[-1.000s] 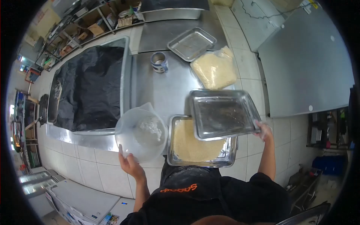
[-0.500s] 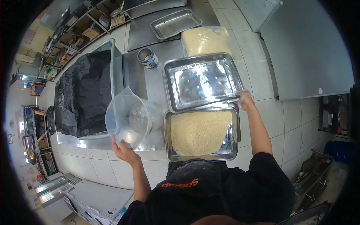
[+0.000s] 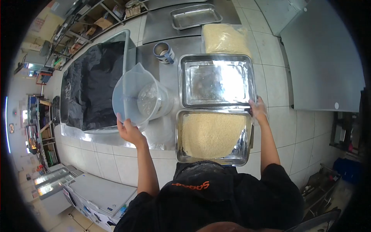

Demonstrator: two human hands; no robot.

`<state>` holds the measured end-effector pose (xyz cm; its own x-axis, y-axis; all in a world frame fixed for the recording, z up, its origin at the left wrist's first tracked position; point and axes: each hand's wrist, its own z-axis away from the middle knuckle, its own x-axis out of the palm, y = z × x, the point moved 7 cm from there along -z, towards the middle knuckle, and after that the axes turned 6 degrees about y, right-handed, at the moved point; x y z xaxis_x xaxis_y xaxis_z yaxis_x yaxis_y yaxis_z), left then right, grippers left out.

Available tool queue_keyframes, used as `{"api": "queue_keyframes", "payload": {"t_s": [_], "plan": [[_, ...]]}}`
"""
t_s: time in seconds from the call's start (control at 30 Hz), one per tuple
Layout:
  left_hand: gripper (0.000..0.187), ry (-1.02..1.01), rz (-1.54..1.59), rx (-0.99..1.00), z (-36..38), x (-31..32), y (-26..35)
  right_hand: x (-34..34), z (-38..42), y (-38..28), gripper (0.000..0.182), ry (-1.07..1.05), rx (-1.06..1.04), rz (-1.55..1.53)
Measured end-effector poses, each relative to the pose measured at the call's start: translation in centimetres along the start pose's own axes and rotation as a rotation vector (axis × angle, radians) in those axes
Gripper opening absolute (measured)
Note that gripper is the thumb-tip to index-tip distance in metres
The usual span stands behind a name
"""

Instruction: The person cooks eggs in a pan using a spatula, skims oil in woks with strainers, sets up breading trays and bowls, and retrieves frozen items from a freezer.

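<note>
With my left hand [image 3: 130, 132] I grip the near rim of a large translucent plastic jug [image 3: 128, 97], its spout pointing away from me. The jug stands on the steel table beside a black-lined tub. My right hand [image 3: 259, 108], in a clear plastic glove, is closed on the near right corner of a shiny metal tray [image 3: 216, 83] with a bare bottom. Just nearer to me sits a second metal tray [image 3: 249, 141], holding pale yellow crumbs [image 3: 212, 133] heaped toward its left and middle.
Left of the jug is a big tub [image 3: 126, 50] lined with black plastic [image 3: 92, 85]. Behind stand a blue and white mug [image 3: 164, 53], a clear bag of yellow crumbs [image 3: 226, 40] and another metal tray [image 3: 196, 17]. A grey cabinet [image 3: 328, 58] rises on the right.
The bare-bottomed tray has come from a tilt to lying squarer behind the crumb tray, my right hand staying at its corner. My left hand stays on the jug; the whole view has shifted.
</note>
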<state>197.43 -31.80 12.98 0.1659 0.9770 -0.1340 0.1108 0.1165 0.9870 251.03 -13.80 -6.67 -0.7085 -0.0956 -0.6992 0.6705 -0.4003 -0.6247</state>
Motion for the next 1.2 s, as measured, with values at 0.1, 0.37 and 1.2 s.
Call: {"api": "queue_keyframes", "payload": {"t_s": [0.1, 0.37, 1.2], "plan": [[0.048, 0.001, 0.036, 0.016, -0.8, 1.5, 0.2, -0.5, 1.6, 0.4, 0.058, 0.138, -0.037, -0.128], [0.048, -0.012, 0.134, -0.002, -2.4, 5.3, 0.5, 2.3, 2.9, -21.4, 0.04, 0.114, -0.639, -0.495], [0.044, 0.016, -0.074, 0.269, -11.6, 23.6, 1.8, 18.3, -16.4, -35.6, 0.049, -0.115, -0.509, 0.025]]}}
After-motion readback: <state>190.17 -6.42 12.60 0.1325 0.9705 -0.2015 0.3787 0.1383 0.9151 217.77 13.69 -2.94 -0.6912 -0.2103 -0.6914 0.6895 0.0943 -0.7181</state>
